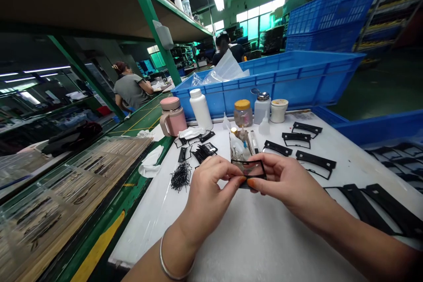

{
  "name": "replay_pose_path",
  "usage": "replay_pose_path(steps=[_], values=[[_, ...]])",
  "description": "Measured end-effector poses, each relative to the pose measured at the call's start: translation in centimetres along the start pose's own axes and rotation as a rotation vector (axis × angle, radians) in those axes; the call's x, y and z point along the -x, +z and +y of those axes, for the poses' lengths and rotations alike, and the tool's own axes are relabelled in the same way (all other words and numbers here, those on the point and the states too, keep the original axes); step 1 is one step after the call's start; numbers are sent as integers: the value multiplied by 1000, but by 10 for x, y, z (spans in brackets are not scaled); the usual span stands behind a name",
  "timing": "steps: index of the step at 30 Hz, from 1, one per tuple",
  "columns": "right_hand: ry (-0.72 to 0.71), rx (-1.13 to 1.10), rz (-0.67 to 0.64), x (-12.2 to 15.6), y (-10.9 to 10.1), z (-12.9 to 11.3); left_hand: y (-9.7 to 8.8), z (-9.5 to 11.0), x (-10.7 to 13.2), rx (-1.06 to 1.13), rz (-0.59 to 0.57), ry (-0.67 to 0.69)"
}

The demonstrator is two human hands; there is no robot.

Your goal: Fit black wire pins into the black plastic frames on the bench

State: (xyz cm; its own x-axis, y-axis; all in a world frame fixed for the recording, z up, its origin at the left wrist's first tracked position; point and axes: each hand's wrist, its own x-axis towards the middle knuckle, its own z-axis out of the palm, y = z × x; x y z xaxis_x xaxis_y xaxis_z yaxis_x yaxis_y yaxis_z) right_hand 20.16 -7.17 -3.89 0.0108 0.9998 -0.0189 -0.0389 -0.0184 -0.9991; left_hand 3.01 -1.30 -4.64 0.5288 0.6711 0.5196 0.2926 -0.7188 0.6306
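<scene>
Between my two hands is a black plastic frame (263,169) with an open window, held up over the white work surface. My left hand (211,185) pinches its near left edge between thumb and fingers. On the other side, my right hand (280,180) grips the right part, its thumb meeting the left thumb at the near edge. The fingertips hide part of that edge. Left of my hands lie a tangle of thin black strips (180,176) and a heap of black parts (204,152). Several similar black frames (315,158) are spread out on the right.
Behind my hands stand a pink mug (172,116), a white bottle (201,110), a yellow-lidded jar (243,113) and a pump bottle (262,108). A large blue crate (280,81) borders the back. Compartmented trays (66,194) lie left. Two people (132,88) sit farther off.
</scene>
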Motion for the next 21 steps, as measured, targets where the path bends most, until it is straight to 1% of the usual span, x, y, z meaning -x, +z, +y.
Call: replay_pose_path(steps=[2, 8, 11, 14, 17, 19, 21], values=[[0, -2, 22, 0, 1, 1, 0, 1, 0, -29, 4, 22], [-35, -7, 23, -3, 2, 5, 1, 6, 0, -91, 14, 87], [-69, -9, 32, -3, 2, 5, 1, 7, 2, -85, 26, 83], [-92, -23, 28, -2, 2, 3, 2, 6, 1, 5, 55, 3], [-108, -24, 27, 0, 1, 1, 3, 3, -3, 181, 89, -151], [-125, -17, 30, 1, 1, 1, 3, 0, -5, 328, 54, -250], [-146, -24, 22, 1, 2, 1, 3, -3, -7, 485, -34, -319]])
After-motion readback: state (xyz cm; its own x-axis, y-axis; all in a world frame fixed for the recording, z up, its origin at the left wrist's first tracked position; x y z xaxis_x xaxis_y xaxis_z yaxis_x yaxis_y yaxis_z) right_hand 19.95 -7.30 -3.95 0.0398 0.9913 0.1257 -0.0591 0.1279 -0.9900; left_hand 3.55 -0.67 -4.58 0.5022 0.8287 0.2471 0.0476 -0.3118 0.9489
